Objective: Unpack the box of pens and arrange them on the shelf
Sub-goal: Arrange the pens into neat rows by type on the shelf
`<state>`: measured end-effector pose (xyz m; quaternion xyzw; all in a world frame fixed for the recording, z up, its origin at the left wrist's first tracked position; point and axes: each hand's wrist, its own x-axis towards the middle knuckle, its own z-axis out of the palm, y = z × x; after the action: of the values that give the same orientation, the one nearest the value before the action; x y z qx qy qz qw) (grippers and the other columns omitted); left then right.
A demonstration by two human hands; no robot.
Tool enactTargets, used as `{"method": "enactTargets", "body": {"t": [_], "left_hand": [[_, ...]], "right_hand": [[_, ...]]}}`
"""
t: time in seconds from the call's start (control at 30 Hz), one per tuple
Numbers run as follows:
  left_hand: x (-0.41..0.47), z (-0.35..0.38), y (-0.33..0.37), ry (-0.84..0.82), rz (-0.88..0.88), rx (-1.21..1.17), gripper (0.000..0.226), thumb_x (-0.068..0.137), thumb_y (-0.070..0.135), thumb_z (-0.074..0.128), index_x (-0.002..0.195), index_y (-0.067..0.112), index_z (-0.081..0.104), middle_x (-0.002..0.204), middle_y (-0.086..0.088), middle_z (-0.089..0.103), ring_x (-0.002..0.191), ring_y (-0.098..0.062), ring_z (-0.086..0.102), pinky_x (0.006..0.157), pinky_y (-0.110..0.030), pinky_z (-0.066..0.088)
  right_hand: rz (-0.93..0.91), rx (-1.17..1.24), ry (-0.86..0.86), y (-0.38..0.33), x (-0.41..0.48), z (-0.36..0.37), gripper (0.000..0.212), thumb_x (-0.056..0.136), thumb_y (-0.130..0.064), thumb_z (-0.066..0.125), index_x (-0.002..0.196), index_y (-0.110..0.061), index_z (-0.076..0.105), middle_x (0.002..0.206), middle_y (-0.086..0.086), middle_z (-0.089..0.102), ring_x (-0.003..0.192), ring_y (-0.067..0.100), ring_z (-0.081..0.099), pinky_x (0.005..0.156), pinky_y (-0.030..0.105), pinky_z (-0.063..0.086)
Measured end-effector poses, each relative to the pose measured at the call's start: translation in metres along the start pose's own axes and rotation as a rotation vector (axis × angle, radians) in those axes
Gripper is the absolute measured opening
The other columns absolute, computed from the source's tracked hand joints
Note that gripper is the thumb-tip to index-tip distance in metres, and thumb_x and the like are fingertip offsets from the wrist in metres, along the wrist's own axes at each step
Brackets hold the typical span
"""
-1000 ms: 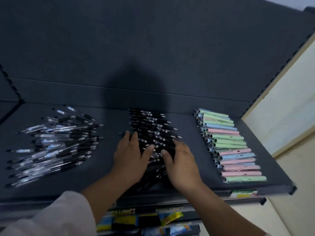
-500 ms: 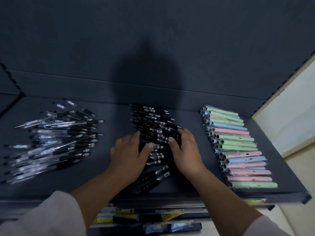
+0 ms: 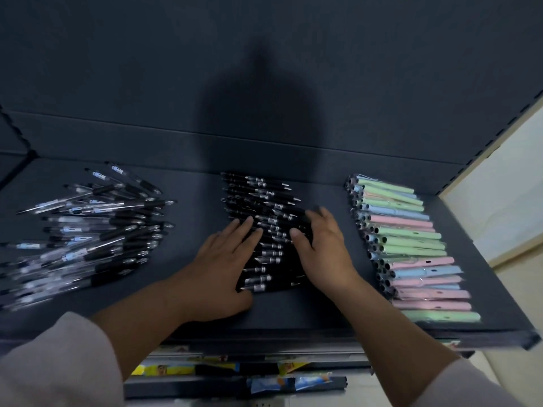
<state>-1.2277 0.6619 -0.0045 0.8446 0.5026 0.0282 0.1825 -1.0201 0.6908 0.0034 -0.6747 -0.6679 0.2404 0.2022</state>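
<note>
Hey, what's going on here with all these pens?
A person is tidying pens on a dark shelf. The left hand and right hand lie on either side of the middle stack of black pens, fingers fairly straight, apparently squaring it up. To the left lies a looser pile of clear pens with black grips. To the right sits a neat row of pastel pens in green, pink and blue. No box is in view.

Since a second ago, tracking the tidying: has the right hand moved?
Yes: the right hand slid toward the back of the shelf, judged against the pastel pen row.
</note>
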Motion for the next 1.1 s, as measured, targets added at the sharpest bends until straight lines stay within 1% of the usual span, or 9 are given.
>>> {"method": "enactTargets", "body": {"t": [0.2,0.37,0.53,0.67,0.77,0.83,0.9,1.0,1.1], "left_hand": [[0.003,0.006,0.006,0.02,0.082,0.177,0.103,0.079,0.083,0.023,0.143,0.022,-0.031,0.146,0.006,-0.044,0.132,-0.007,-0.043,0.113,-0.033,-0.02],[0.001,0.009,0.004,0.123,-0.128,0.114,0.124,0.059,0.096,0.024,0.137,0.021,-0.037,0.145,0.005,-0.045,0.136,-0.013,-0.038,0.114,-0.036,-0.017],[-0.005,0.014,0.014,0.09,-0.196,0.049,0.124,0.057,0.094,0.029,0.134,0.026,-0.039,0.146,0.007,-0.044,0.137,-0.016,-0.036,0.112,-0.035,-0.014],[-0.007,0.015,0.012,0.181,-0.178,-0.039,0.108,0.063,0.093,0.019,0.135,0.033,-0.034,0.145,0.011,-0.044,0.136,-0.01,-0.037,0.113,-0.035,-0.012],[-0.005,0.01,0.007,0.298,-0.195,-0.128,0.102,0.067,0.09,0.003,0.145,0.028,-0.018,0.153,0.008,-0.03,0.14,-0.009,-0.026,0.114,-0.033,-0.006],[0.003,0.004,0.001,0.356,-0.268,-0.223,0.103,0.07,0.085,0.009,0.152,0.023,-0.005,0.158,0.004,-0.018,0.144,-0.01,-0.013,0.117,-0.033,0.001],[0.015,-0.005,-0.007,0.398,-0.352,-0.347,0.099,0.077,0.082,0.017,0.153,0.02,0.004,0.16,-0.001,-0.007,0.147,-0.014,-0.002,0.119,-0.035,0.008],[0.037,-0.014,-0.025,0.416,-0.453,-0.492,0.087,0.084,0.066,0.028,0.153,0.016,0.009,0.161,-0.002,0.002,0.147,-0.014,0.004,0.114,-0.025,0.005],[0.057,-0.019,-0.032,0.452,-0.484,-0.566,0.071,0.096,0.05,0.033,0.152,0.012,0.013,0.16,-0.005,0.01,0.147,-0.014,0.007,0.113,-0.021,0.004]], "right_hand": [[-0.141,-0.444,-0.151,-0.012,0.018,0.002,0.068,0.095,-0.062,0.02,0.153,-0.031,0.004,0.16,-0.006,-0.013,0.146,0.022,-0.02,0.118,0.044,-0.009],[-0.208,-0.45,-0.271,-0.017,0.026,0.009,0.072,0.094,-0.063,0.022,0.153,-0.029,-0.002,0.161,-0.007,-0.01,0.146,0.02,-0.017,0.119,0.042,-0.006],[-0.325,-0.476,-0.294,-0.01,0.022,0.01,0.063,0.095,-0.061,0.021,0.151,-0.04,0.0,0.16,-0.012,-0.013,0.145,0.016,-0.021,0.118,0.045,-0.01],[-0.347,-0.447,-0.281,-0.011,0.02,0.013,0.06,0.096,-0.06,0.021,0.15,-0.042,0.003,0.16,-0.011,-0.011,0.145,0.015,-0.019,0.118,0.046,-0.01],[-0.345,-0.322,-0.191,-0.015,0.02,0.016,0.065,0.092,-0.066,0.017,0.151,-0.038,0.015,0.161,-0.006,0.002,0.148,0.017,-0.007,0.119,0.045,-0.002],[-0.294,-0.168,-0.024,-0.014,0.021,0.014,0.074,0.087,-0.067,0.015,0.148,-0.027,0.032,0.158,0.001,0.022,0.146,0.021,0.013,0.119,0.042,0.011],[-0.171,-0.006,0.095,-0.009,0.021,0.01,0.065,0.094,-0.058,0.026,0.143,-0.017,0.04,0.152,0.006,0.034,0.142,0.02,0.026,0.116,0.033,0.019],[-0.027,0.116,0.088,0.002,0.018,0.007,0.052,0.1,-0.04,0.038,0.144,-0.012,0.038,0.152,0.007,0.033,0.141,0.019,0.028,0.114,0.03,0.024],[-0.012,0.163,0.085,0.001,0.022,0.01,0.053,0.1,-0.038,0.04,0.145,-0.011,0.035,0.154,0.007,0.029,0.142,0.018,0.025,0.116,0.03,0.022]]}}
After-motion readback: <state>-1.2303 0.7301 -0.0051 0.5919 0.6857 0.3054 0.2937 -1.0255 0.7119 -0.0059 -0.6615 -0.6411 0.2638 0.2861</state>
